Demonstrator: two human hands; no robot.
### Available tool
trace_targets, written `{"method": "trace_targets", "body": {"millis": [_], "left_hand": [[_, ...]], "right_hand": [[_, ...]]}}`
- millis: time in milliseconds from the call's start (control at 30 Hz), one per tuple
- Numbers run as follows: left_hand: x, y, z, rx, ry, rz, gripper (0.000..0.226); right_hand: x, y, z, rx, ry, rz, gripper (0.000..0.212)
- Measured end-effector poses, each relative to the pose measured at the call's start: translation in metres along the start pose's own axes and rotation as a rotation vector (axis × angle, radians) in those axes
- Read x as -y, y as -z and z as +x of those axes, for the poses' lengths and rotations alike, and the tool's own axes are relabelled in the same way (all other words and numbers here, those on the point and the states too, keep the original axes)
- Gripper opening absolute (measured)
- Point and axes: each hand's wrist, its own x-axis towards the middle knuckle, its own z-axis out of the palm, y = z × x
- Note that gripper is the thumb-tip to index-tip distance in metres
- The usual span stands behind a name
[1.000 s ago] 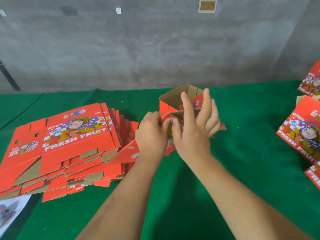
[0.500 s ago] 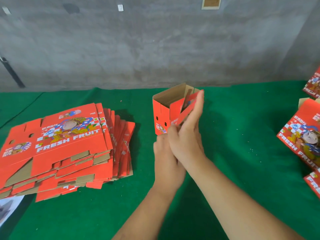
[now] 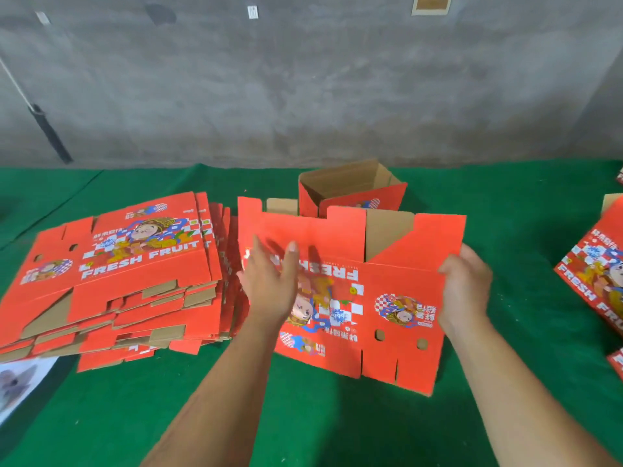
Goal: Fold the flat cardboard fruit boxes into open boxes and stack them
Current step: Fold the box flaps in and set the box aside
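The left hand (image 3: 269, 284) lay with straight fingers spread on a flat red box (image 3: 387, 298) held above the green table (image 3: 303, 416); the right hand (image 3: 467, 291) pinched its right edge. Left lay the flat stack (image 3: 111, 281). Behind stood a folded open box (image 3: 350, 193).

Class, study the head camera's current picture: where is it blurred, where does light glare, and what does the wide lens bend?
Head view: the left hand is motion-smeared over the flat box; a pale sheen sits beside its fingers; the right hand is sharper; the table edge bows; lighting soft, shadows faint.
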Motion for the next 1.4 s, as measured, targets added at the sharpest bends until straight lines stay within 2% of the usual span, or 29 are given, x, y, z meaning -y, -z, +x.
{"method": "trace_targets", "body": {"millis": [67, 133, 200, 267, 333, 400, 433, 467, 533, 600, 667, 700, 767, 800, 833, 867, 933, 967, 1000, 1067, 1133, 1200, 1267, 1300, 1333, 1400], "left_hand": [[0.002, 0.011, 0.011, -0.135, 0.106, -0.045, 0.108], [0.013, 0.022, 0.021, -0.173, 0.165, -0.097, 0.107], [0.026, 0.033, 0.029, -0.109, 0.238, -0.199, 0.102], [0.037, 0.045, 0.033, -0.024, 0.277, -0.427, 0.081], [0.043, 0.049, 0.029, 0.028, 0.184, -0.633, 0.045], [0.045, 0.048, 0.023, 0.117, 0.034, -0.653, 0.035], [0.043, 0.047, 0.018, 0.171, -0.011, -0.636, 0.038], [0.041, 0.045, 0.012, 0.225, -0.034, -0.614, 0.043], [0.039, 0.042, 0.005, 0.298, -0.032, -0.585, 0.050], [0.041, 0.047, 0.002, 0.304, -0.020, -0.521, 0.039], [0.033, 0.057, 0.004, 0.344, 0.005, -0.346, 0.035], [0.026, 0.061, 0.006, 0.390, 0.052, -0.253, 0.046], [0.015, 0.070, 0.004, 0.506, 0.099, -0.185, 0.090], [0.009, 0.070, 0.004, 0.531, 0.110, -0.179, 0.115], [0.002, 0.070, 0.003, 0.530, 0.135, -0.152, 0.128], [0.000, 0.072, -0.001, 0.541, 0.131, -0.108, 0.119], [-0.003, 0.075, -0.008, 0.514, 0.073, -0.013, 0.064], [-0.002, 0.076, -0.009, 0.496, 0.055, -0.007, 0.045], [0.001, 0.076, -0.008, 0.459, 0.035, 0.032, 0.042], [0.011, 0.062, -0.003, 0.333, -0.029, 0.260, 0.059], [0.019, 0.043, -0.006, 0.170, 0.002, 0.490, 0.079], [0.026, 0.030, -0.012, 0.046, 0.074, 0.525, 0.087], [0.032, 0.025, -0.016, -0.040, 0.051, 0.488, 0.086], [0.032, 0.024, -0.016, -0.078, 0.008, 0.492, 0.085], [0.032, 0.024, -0.016, -0.115, -0.046, 0.501, 0.084], [0.030, 0.022, -0.016, -0.188, -0.188, 0.482, 0.082]], "right_hand": [[0.000, 0.002, 0.007, 0.036, -0.066, 0.025, 0.026], [-0.008, 0.003, 0.010, 0.099, -0.125, 0.023, 0.033], [-0.014, 0.004, 0.012, 0.131, -0.140, 0.007, 0.033], [-0.016, 0.004, 0.015, 0.095, -0.127, -0.006, 0.031], [-0.020, 0.000, 0.022, -0.031, -0.103, -0.082, 0.031], [-0.023, -0.012, 0.023, -0.097, -0.131, -0.172, 0.028], [-0.026, -0.020, 0.020, -0.038, -0.189, -0.166, 0.022], [-0.029, -0.029, 0.017, 0.055, -0.263, -0.153, 0.030], [-0.032, -0.037, 0.013, 0.199, -0.329, -0.153, 0.072], [-0.030, -0.035, 0.012, 0.308, -0.299, -0.223, 0.102], [-0.029, -0.026, 0.018, 0.415, -0.322, -0.314, 0.115], [-0.028, -0.022, 0.021, 0.447, -0.338, -0.345, 0.116], [-0.027, -0.021, 0.025, 0.439, -0.273, -0.385, 0.103], [-0.027, -0.022, 0.026, 0.397, -0.207, -0.389, 0.090], [-0.028, -0.021, 0.028, 0.353, -0.150, -0.374, 0.074], [-0.030, -0.019, 0.030, 0.313, -0.127, -0.342, 0.059], [-0.032, -0.013, 0.033, 0.275, -0.149, -0.285, 0.040], [-0.032, -0.010, 0.033, 0.279, -0.157, -0.313, 0.036], [-0.031, -0.007, 0.033, 0.280, -0.144, -0.370, 0.038], [-0.034, -0.005, 0.030, 0.260, -0.082, -0.424, 0.063], [-0.034, -0.004, 0.022, 0.138, 0.028, -0.431, 0.091], [-0.031, 0.002, 0.017, -0.066, 0.334, -0.621, 0.090], [-0.023, 0.003, 0.009, -0.165, 0.746, -0.800, 0.073], [-0.019, -0.003, 0.002, -0.115, 0.895, -0.829, 0.059], [-0.018, -0.011, -0.006, 0.009, 1.012, -0.845, 0.043], [-0.022, -0.026, -0.026, 0.380, 1.116, -0.937, 0.023]]}}
